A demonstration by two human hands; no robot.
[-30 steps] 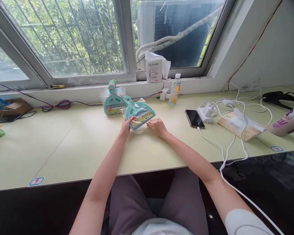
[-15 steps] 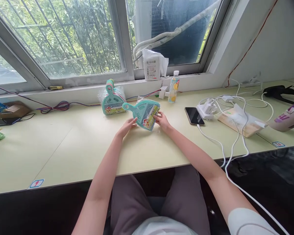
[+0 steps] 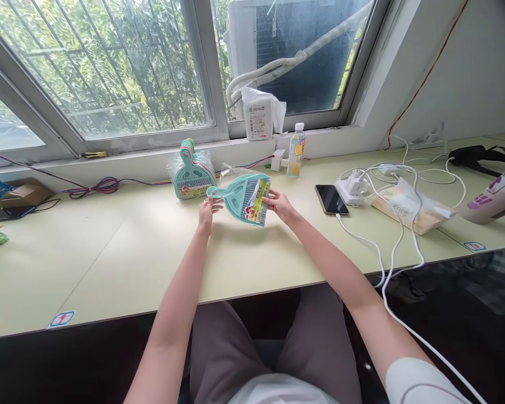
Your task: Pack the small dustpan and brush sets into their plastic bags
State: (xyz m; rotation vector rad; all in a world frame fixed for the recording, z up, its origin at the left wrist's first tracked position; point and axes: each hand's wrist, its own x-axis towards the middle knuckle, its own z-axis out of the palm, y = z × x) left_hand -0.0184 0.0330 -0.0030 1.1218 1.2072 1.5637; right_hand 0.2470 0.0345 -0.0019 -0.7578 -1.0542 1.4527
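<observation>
A teal mini dustpan and brush set (image 3: 235, 197) with a printed label is raised over the table between my two hands. My right hand (image 3: 281, 205) is closed on its wide end, at the label and bristles. At the other end, my left hand (image 3: 208, 213) grips the handle, with part of the fingers out of sight beneath it. Just behind the held set shows a piece of clear plastic film (image 3: 235, 169); whether it touches the set I cannot tell. Against the wall stands a stack of similar dustpan sets (image 3: 193, 174) in clear wrapping.
A drink bottle (image 3: 295, 151) stands behind, right of the held set. Farther right are a phone (image 3: 331, 199), a charger block (image 3: 353, 188), a tissue pack (image 3: 408, 207) and loose white cables. A cardboard box (image 3: 29, 192) sits far left. The table's front edge (image 3: 261, 293) is near my lap.
My left hand has shifted left from the pan's lower edge to its handle. The dustpan set has turned flatter, and the clear film now shows more separately behind it.
</observation>
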